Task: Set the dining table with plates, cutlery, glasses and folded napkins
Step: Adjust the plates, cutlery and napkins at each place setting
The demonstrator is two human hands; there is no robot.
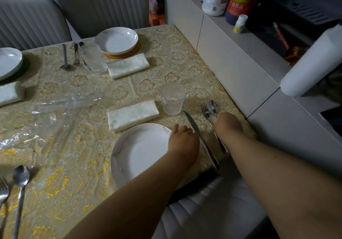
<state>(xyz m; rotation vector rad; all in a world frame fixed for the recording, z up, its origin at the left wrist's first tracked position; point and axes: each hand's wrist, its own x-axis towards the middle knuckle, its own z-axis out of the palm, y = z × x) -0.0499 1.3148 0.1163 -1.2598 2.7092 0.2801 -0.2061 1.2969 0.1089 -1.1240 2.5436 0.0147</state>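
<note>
Straightening the cutlery at the near place setting, a person works both hands along the right edge of a plate (140, 150) on a dining table (77, 146) laid with a gold-flowered cloth. The left hand (182, 138) rests at the plate's rim, fingers loosely curled beside the knife (196, 133), which lies at a slant and appears to be getting nudged into line. The right hand (228, 124) is down over the fork (205, 112) and spoon (212, 107), its fingers bent over their handles; whether it pinches them or merely presses cannot be told from this angle. A glass (173, 98) stands just beyond the knife tip, and a folded napkin (132, 115) lies above the plate, an order that mirrors the far setting, where a far plate (116, 40) sits on an orange mat with its own glass, cutlery and napkin. A further plate shows at the left edge, more cutlery at lower left. A sheet of clear plastic (46, 112) lies crumpled mid-table. The setting looks nearly complete, with only alignment left here.
</note>
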